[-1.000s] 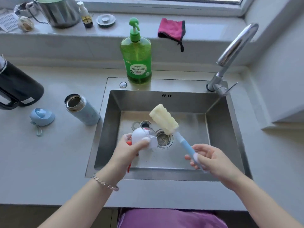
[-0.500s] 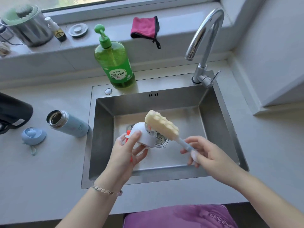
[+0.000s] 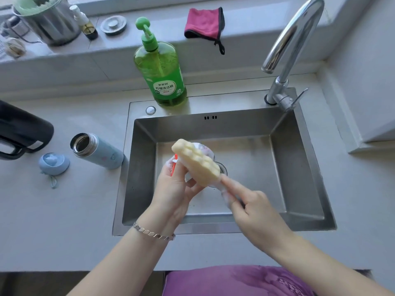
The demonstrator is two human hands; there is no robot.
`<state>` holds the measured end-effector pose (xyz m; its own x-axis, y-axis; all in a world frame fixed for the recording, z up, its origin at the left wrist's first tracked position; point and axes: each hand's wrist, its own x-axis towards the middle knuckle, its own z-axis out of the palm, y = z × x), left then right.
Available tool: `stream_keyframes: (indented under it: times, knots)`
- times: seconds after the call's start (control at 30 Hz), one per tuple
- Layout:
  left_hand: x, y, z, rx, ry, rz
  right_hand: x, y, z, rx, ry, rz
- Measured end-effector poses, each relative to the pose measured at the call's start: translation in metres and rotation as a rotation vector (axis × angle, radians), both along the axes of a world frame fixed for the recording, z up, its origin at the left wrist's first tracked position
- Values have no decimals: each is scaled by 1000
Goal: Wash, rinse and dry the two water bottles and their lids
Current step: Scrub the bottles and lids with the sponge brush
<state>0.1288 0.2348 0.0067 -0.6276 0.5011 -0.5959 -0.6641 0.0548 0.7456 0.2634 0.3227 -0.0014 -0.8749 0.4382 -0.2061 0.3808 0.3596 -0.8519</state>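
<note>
Over the steel sink (image 3: 299, 167) our left hand (image 3: 175, 189) grips the white lid (image 3: 204, 148), and our right hand (image 3: 252, 208), clamped on the sponge brush (image 3: 195, 162) handle, lies down-right of it, so the brush's long axis slants up-left across the lid, touching it.

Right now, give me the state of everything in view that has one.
left grip, holds the white lid over the sink.
right grip, grips the handle of the sponge brush.
sponge brush, pressed against the white lid.
blue bottle, uncapped, mouth open.
blue lid, off, beside the blue bottle.
faucet, no water running.
soap bottle, upright.
</note>
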Motion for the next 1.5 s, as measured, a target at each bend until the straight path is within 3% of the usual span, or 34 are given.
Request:
stream_keyframes:
  times: [0.1, 0.23, 0.37, 0.5, 0.63, 0.73, 1.03, 1.5]
  knots:
    - [-1, 0, 3, 3, -35, 79, -5, 15, -8, 24, -48, -149]
    - [-3, -2, 5, 13, 6, 37, 3, -5, 6, 91, -9, -23]
    - [1, -5, 7, 41, 0, 14, 1, 15, -2, 69, -47, -177]
    - [-1, -12, 12, 22, 156, -32, 10, 4, 10, 100, 51, -40]
    - [0, -21, 8, -31, 299, -86, 16, 18, 4, 96, 47, -118]
    - [2, -27, 6, -79, 436, -160, 19, 9, 11, 150, 140, 21]
    - [3, -32, 16, -175, 613, -257, 17, 10, 15, 136, 80, -27]
    - [3, -33, 20, -185, 640, -228, 18, 9, 12, 107, 28, -109]
